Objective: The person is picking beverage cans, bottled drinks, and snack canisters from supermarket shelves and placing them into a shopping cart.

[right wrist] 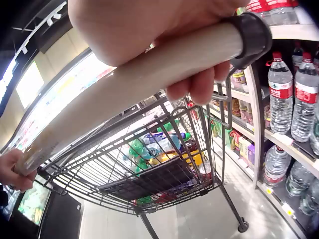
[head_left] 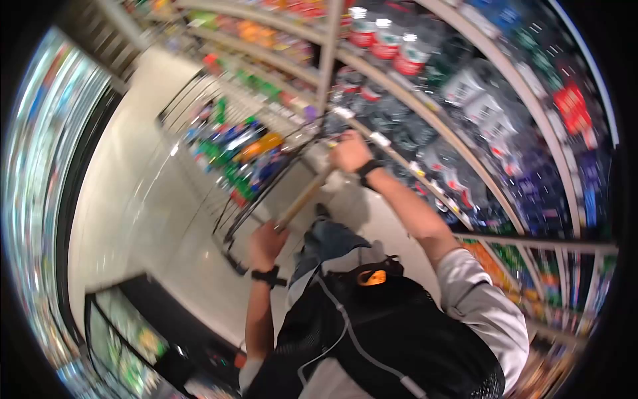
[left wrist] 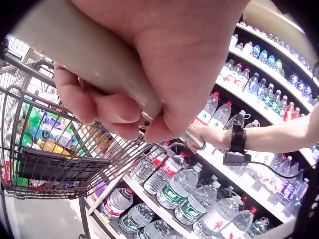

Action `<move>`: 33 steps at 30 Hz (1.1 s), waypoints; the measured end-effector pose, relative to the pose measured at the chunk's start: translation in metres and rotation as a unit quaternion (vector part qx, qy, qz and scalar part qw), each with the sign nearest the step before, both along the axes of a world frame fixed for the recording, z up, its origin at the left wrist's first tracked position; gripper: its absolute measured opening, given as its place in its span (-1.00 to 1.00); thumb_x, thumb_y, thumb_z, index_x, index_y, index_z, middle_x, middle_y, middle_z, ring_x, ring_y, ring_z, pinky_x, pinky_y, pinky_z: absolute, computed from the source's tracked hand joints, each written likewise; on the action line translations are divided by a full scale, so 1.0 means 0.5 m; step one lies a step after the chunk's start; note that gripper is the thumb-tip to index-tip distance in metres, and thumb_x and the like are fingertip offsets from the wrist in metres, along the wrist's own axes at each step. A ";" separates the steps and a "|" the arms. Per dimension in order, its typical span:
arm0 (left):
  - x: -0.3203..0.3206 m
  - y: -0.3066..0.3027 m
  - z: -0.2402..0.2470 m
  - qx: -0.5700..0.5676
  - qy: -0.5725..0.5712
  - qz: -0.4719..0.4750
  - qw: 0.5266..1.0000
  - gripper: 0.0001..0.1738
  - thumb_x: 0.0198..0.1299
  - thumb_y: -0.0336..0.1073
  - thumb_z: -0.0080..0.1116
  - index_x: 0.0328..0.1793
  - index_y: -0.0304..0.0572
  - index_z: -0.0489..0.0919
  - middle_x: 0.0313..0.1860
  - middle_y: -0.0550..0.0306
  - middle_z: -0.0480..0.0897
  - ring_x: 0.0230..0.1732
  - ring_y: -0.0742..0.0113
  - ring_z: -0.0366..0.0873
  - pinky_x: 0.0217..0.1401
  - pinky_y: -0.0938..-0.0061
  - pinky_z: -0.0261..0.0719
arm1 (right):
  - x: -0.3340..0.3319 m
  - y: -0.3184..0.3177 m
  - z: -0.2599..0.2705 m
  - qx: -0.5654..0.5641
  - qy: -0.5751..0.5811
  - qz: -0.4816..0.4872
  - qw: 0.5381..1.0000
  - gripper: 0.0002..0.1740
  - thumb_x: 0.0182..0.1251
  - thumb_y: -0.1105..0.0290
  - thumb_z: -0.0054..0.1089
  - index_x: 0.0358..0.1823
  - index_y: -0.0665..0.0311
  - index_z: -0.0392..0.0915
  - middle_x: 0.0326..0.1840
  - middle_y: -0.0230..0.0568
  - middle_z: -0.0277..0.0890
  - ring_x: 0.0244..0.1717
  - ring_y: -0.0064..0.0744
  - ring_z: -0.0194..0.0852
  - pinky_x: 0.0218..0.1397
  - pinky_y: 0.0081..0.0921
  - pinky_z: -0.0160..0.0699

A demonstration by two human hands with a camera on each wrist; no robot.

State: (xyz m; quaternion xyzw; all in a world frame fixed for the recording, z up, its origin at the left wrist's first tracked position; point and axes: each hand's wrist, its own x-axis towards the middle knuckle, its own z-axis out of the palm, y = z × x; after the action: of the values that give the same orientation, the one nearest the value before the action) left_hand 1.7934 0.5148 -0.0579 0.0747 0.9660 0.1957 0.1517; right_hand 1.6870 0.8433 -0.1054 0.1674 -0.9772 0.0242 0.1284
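A wire shopping cart (head_left: 252, 179) stands in a shop aisle with several bottles and packets (right wrist: 164, 149) inside. Its pale handle bar (head_left: 304, 196) runs between my two hands. My left hand (head_left: 266, 243) grips the near end of the bar, fingers (left wrist: 117, 112) curled under it. My right hand (head_left: 350, 151) grips the far end beside the black end cap (right wrist: 251, 37), its fingers (right wrist: 197, 84) wrapped round the bar. Each wrist wears a black band.
Shelves of water bottles (left wrist: 199, 199) line the right side, close to the cart (right wrist: 149, 174). A shelf upright (right wrist: 256, 124) stands near the cart's front wheel (right wrist: 242, 226). Chiller cabinets (head_left: 40, 199) run along the left. A low freezer (head_left: 133, 332) sits behind my left arm. Pale floor (head_left: 133, 213) lies between.
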 end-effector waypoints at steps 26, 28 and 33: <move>0.555 0.212 -0.005 -0.014 -0.001 -0.015 1.000 -0.62 -0.08 0.08 0.30 -0.37 -0.07 0.70 -0.51 -0.10 0.65 -0.40 -0.10 0.63 -0.31 0.11 0.60 | 0.585 0.215 0.070 -0.026 -0.258 -0.022 0.965 -0.52 0.19 0.06 -0.09 -0.60 0.25 0.67 -0.54 -0.01 0.60 -0.46 0.03 0.59 -0.25 -0.11 0.52; 0.621 0.245 -0.016 -0.014 0.004 -0.010 1.000 -0.62 -0.08 0.08 0.30 -0.39 -0.07 0.69 -0.52 -0.10 0.64 -0.41 -0.10 0.63 -0.33 0.11 0.60 | 0.649 0.251 0.058 -0.037 -0.218 -0.001 0.975 -0.52 0.17 0.06 -0.08 -0.63 0.23 0.66 -0.58 -0.03 0.59 -0.51 0.01 0.58 -0.32 -0.12 0.51; 0.718 0.274 -0.007 -0.036 0.018 -0.015 0.999 -0.63 -0.09 0.09 0.28 -0.41 -0.04 0.69 -0.55 -0.09 0.63 -0.44 -0.09 0.62 -0.37 0.09 0.58 | 0.756 0.281 0.052 -0.077 -0.151 0.018 0.985 -0.53 0.12 0.10 -0.03 -0.80 0.23 0.55 -0.72 -0.02 0.50 -0.65 0.00 0.51 -0.47 -0.11 0.43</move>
State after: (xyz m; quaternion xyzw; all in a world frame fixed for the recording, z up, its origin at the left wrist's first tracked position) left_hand 2.1525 0.6518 -0.0612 0.0871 0.9738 0.1572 0.1394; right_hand 2.0649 0.9838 -0.0792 0.1686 -0.9775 0.1265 -0.0082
